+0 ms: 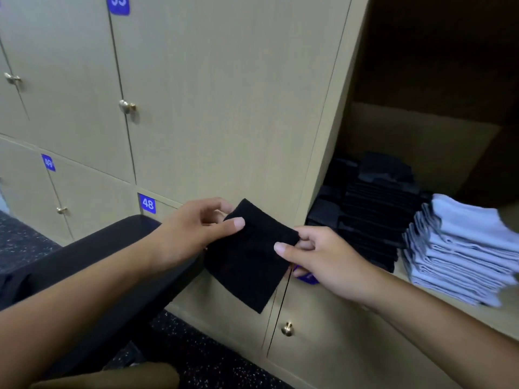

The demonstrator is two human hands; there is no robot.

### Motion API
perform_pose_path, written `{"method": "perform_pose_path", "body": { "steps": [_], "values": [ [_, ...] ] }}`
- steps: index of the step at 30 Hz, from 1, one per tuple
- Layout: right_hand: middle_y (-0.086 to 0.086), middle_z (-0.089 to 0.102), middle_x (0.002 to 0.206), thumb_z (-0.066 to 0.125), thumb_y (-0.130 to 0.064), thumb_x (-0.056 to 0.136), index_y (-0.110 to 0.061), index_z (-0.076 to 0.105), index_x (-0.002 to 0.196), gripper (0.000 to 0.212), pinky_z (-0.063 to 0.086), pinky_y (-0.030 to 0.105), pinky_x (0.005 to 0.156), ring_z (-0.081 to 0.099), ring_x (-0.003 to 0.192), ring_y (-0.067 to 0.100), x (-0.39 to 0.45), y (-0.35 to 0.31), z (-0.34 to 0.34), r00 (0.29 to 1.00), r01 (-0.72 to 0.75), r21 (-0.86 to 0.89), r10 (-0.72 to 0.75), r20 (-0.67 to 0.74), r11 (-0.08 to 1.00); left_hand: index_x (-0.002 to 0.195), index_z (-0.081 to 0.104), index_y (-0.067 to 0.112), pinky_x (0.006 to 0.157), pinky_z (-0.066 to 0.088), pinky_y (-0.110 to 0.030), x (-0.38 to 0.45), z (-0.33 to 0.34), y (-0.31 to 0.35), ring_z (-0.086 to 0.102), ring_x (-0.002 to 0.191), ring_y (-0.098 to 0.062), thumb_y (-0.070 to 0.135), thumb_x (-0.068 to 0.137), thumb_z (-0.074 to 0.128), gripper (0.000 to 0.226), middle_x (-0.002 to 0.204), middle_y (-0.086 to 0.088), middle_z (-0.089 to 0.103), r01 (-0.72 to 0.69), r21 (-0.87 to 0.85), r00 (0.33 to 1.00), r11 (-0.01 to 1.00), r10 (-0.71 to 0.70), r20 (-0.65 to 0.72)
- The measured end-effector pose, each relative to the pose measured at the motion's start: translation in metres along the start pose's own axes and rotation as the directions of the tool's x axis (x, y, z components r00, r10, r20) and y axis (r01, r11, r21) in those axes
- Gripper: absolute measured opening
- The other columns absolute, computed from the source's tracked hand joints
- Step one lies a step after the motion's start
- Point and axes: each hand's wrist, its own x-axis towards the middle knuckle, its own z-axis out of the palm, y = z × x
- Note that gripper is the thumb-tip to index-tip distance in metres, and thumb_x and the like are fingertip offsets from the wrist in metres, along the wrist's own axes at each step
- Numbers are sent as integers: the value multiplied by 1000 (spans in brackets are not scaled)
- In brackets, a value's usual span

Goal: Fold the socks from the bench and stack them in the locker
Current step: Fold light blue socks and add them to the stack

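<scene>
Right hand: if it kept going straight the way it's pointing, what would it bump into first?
The right hand points up-left at the black sock it already pinches. Beyond that, it would probably meet the left hand gripping the sock's other edge, though depth is hard to judge.

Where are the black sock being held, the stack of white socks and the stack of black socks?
black sock (247,265), head view, middle of the cloth.
stack of white socks (460,248), head view, folded front edges.
stack of black socks (376,220), head view, front face.

You get soft, even indoor light on the pale locker doors; the open locker sinks into shadow at its back; wide-angle bending curves the edges; the white sock stack smears slightly.
</scene>
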Motion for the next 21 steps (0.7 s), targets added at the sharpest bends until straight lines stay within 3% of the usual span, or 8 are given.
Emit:
{"method": "perform_pose_path", "body": {
  "steps": [3, 5, 7, 9, 12, 14, 17, 21],
  "values": [
    [18, 72, 82, 66, -33, 97, -11, 70, 93, 23, 54, 34, 75, 64, 71, 13, -8, -4, -15, 997, 24, 63, -20, -70, 998, 74, 71, 25, 64, 50, -15, 8, 14, 7, 67, 71, -9, 16, 93, 69, 21, 71, 0, 65, -68, -1, 997, 998, 68, -35],
    [21, 69, 80, 69, -42, 93, 1, 60, 86, 45, 52, 35, 79, 65, 71, 21, -13, -7, -27, 991, 37, 87, -25, -134, 996, 84, 68, 11, 69, 56, -25, 14, 24, 13, 70, 77, -19, 17, 92, 70, 10, 78, -11, 66, -77, -17, 996, 997, 76, -51],
    [38, 62, 103, 70, -59, 83, 12, 52, 100, 75, 50, 46, 83, 66, 88, 47, -16, -7, -37, 982, 58, 91, -41, -184, 994, 94, 63, 1, 78, 58, -39, 20, 35, 19, 74, 86, -30, 18, 94, 69, 18, 90, -18, 71, -102, -42, 993, 994, 99, -64],
    [41, 55, 113, 69, -64, 81, 11, 51, 108, 82, 45, 43, 82, 64, 93, 50, -19, -8, -46, 972, 81, 120, -51, -228, 989, 99, 60, 0, 76, 57, -36, 26, 47, 28, 73, 91, -33, 18, 96, 67, 20, 94, -15, 74, -111, -64, 991, 992, 106, -87],
    [24, 72, 108, 67, -44, 95, -1, 65, 112, 46, 54, 43, 93, 73, 99, 27, -24, -10, -64, 967, 100, 203, -47, -251, 974, 97, 59, 6, 67, 57, -24, 32, 68, 45, 74, 92, -28, 17, 98, 63, 11, 98, -10, 75, -134, -120, 988, 984, 124, -89],
    [10, 77, 106, 63, -25, 99, -8, 69, 116, 24, 56, 43, 98, 74, 102, 23, -28, -13, -72, 959, 110, 269, -32, -280, 957, 98, 55, 6, 66, 57, -27, 37, 80, 54, 73, 92, -28, 16, 98, 64, 13, 102, -13, 74, -139, -140, 988, 980, 127, -91],
    [7, 78, 107, 63, -22, 99, -9, 69, 117, 23, 57, 45, 97, 74, 102, 23, -32, -12, -81, 938, 133, 311, -19, -346, 941, 105, 53, 6, 69, 60, -34, 42, 98, 70, 75, 88, -25, 16, 95, 69, 22, 101, -11, 75, -118, -169, 991, 979, 104, -90],
    [6, 78, 99, 62, -30, 100, -12, 70, 106, 21, 57, 35, 84, 74, 96, 19, -39, -11, -91, 940, 122, 197, -49, -337, 973, 106, 64, 13, 61, 56, -21, 49, 113, 85, 76, 79, -17, 25, 91, 73, 21, 90, -5, 77, -106, -170, 994, 980, 103, -25]
  ]
}}
